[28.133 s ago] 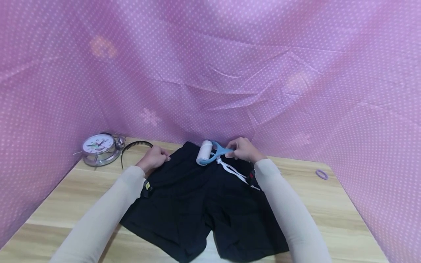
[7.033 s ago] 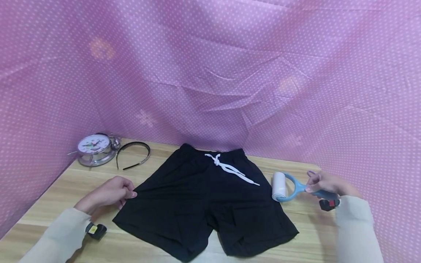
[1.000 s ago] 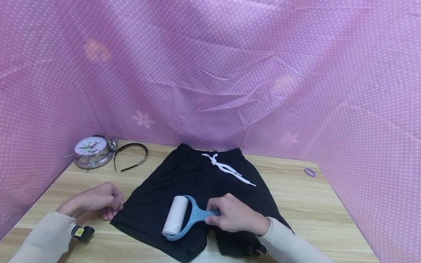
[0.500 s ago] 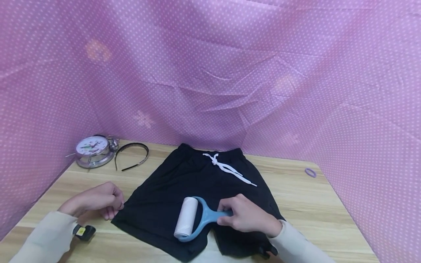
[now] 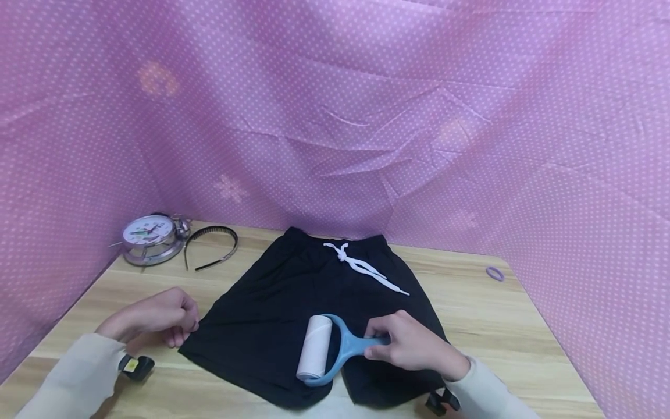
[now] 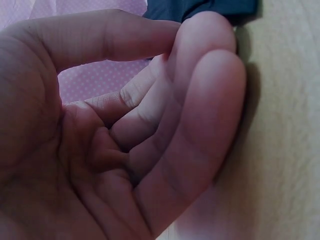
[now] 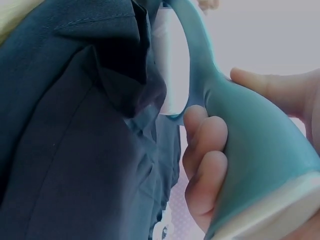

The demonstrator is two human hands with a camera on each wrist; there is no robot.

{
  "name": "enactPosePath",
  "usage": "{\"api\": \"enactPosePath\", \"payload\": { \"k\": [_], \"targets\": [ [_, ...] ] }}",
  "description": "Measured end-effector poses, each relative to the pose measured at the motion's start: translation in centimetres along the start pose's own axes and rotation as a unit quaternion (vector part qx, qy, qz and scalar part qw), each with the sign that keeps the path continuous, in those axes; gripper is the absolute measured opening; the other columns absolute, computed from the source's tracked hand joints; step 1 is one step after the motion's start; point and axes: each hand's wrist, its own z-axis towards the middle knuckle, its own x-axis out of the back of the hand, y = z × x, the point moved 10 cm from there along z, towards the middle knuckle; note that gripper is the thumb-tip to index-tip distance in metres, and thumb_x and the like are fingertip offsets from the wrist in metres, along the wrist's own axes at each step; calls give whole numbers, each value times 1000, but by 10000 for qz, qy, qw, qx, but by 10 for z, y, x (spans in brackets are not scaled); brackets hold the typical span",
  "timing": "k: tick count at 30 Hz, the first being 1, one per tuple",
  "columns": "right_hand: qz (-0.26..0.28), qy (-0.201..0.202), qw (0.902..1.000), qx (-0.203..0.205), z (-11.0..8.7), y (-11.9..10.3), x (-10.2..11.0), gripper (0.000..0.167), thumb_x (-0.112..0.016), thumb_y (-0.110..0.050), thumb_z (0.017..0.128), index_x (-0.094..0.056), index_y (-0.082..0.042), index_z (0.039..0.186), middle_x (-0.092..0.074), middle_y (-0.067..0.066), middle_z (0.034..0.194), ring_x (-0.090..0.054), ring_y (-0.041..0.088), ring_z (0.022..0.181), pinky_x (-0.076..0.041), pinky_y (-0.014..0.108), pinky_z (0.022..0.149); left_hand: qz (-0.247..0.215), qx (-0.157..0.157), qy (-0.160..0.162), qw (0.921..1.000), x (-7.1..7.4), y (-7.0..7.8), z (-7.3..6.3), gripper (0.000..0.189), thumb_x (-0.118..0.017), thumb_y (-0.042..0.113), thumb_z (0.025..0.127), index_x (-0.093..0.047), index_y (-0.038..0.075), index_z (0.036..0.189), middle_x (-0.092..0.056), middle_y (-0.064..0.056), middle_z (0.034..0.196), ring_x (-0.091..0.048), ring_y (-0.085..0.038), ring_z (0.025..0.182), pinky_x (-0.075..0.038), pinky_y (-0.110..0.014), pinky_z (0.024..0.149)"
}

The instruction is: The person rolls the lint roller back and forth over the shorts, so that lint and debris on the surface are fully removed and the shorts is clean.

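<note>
Black shorts point(image 5: 251, 326) lie spread with their waistband at the back and a white drawstring point(image 5: 361, 266) tied at its middle. At the left leg's outer edge, close to the hem, my left hand point(image 5: 159, 316) pinches the cloth. The left wrist view shows thumb and index finger meeting at the dark fabric point(image 6: 200, 7). My right hand point(image 5: 410, 343) grips the blue handle point(image 7: 255, 135) of a lint roller point(image 5: 315, 348). Its white roll overlaps the inner part of the left leg in the head view, close above the crotch gap.
A silver alarm clock point(image 5: 152, 238) and a black headband point(image 5: 211, 248) sit at the table's back left. Toward the back right lies a purple ring point(image 5: 494, 273). A pink dotted cloth point(image 5: 335, 134) hangs around the back and sides of the wooden table point(image 5: 502, 343).
Over the last second, the right hand has drawn the lint roller rightward across the left leg. Earlier it was near the waistband, then off the shorts' right side. The left hand has moved down to the hem.
</note>
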Motion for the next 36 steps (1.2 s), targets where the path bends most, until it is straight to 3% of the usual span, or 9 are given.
{"api": "enactPosePath", "payload": {
  "k": [12,24,36],
  "targets": [
    [11,228,9997,-52,-13,9,10,13,-78,-20,85,-67,-26,80,-49,-17,58,-43,-5,48,-37,17,44,96,111,55,9999,2,-1,0,14,-56,1,79,-66,-3,88,-63,-6,70,-63,-15,58,-56,-27,52],
    [305,9,9990,-330,-27,24,17,11,-76,-24,88,-68,-24,81,-51,-14,59,-45,-4,45,-40,20,42,229,-57,41,9997,2,4,-1,12,-59,6,84,-67,-2,88,-65,-7,66,-65,-16,58,-60,-32,54],
    [-39,39,9991,-414,-44,32,29,13,-77,-26,87,-67,-27,79,-44,-16,60,-38,-4,50,-33,16,47,208,-112,86,9997,2,4,-1,11,-59,5,82,-67,-2,87,-65,-7,64,-64,-16,57,-59,-31,52]
  ]
}}
